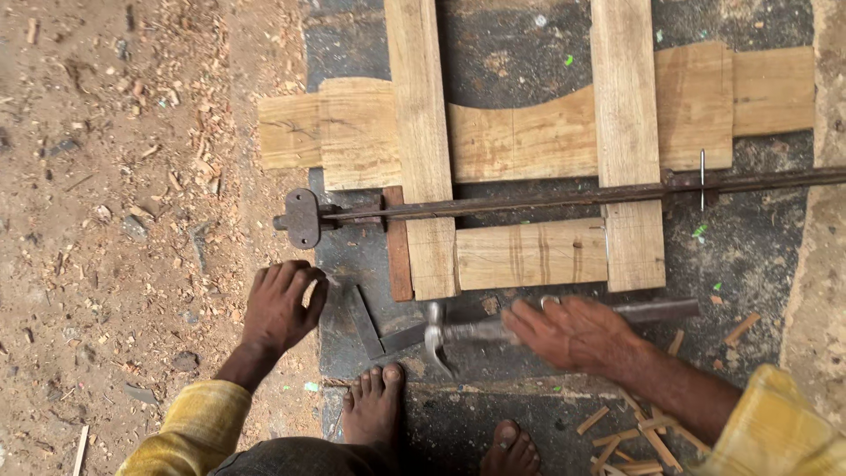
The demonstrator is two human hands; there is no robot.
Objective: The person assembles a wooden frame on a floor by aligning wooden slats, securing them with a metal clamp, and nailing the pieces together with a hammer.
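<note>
Nearest the camera: two bare feet, one [374,401] beside the other [509,451], on the dark floor slab [529,423], w/ yellow sleeves at both lower corners. Small wood offcuts [639,441] lay scattered by the right forearm.

Right hand [573,333] was clenched round the handle of a claw hammer [445,337]; hammer lay roughly level, head pointing left, claw curving down toward the toes. Hand and hammer slightly blurred. A metal try square [374,328] lay on the floor just left of the hammer head, its blade running under the hammer & hand, the far end showing to the right of the hand.

Left hand [280,304] was pressed flat on the floor at the edge of the slab, fingers [286,275] loosely curled, grasping nothing, near the square's stock but apart from it.

Beyond the hands: a wooden frame [529,256], i.e. two upright planks crossed by a short lower rail and a wider curved upper board. A long rusty bar clamp [493,204] lay across it between the two rails, its head [304,218] sticking out past the left plank, a thin reddish wood strip [398,247] sitting betw. clamp and plank edge.

Far left: bare earth covered w/ sawdust & wood chips [132,176].
</note>
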